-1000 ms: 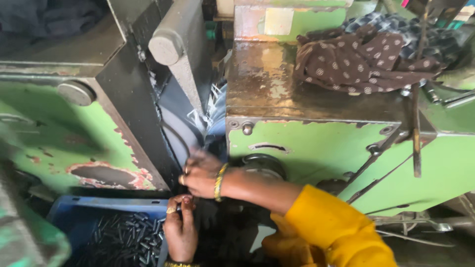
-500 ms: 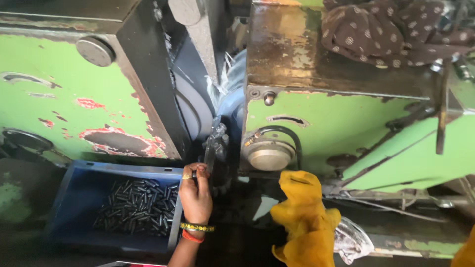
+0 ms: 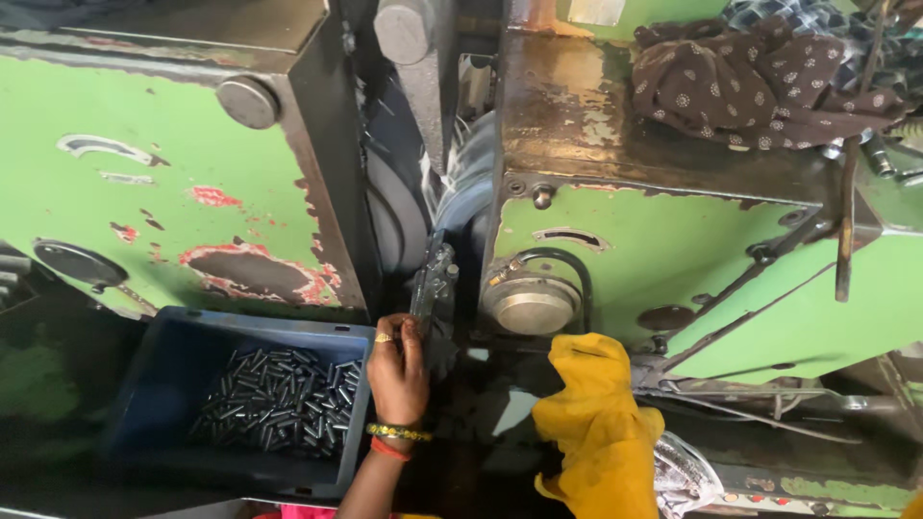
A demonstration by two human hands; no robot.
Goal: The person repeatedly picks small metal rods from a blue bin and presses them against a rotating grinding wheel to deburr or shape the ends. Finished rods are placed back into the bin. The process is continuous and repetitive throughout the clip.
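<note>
My left hand (image 3: 398,370), with bangles at the wrist, reaches up from the bottom edge into the dark gap between two green machine blocks. Its fingers are curled around the lower end of a dark metal guide piece (image 3: 433,279) that hangs in the gap below the grey wheels (image 3: 461,192). Just left of the hand stands a blue crate (image 3: 163,384) holding several dark metal pins (image 3: 279,399). My right hand is out of sight; only a yellow cloth or sleeve (image 3: 596,423) shows to the right of my left hand.
Chipped green machine bodies flank the gap, left (image 3: 144,202) and right (image 3: 673,250). A round metal cap (image 3: 532,306) sits right of the gap. A brown dotted cloth (image 3: 760,77) lies on the oily machine top. A crumpled plastic bag (image 3: 685,471) lies at the bottom right.
A second ago both hands were at the gap. My right hand in the yellow sleeve has pulled away, and my left hand has risen to the metal guide piece.
</note>
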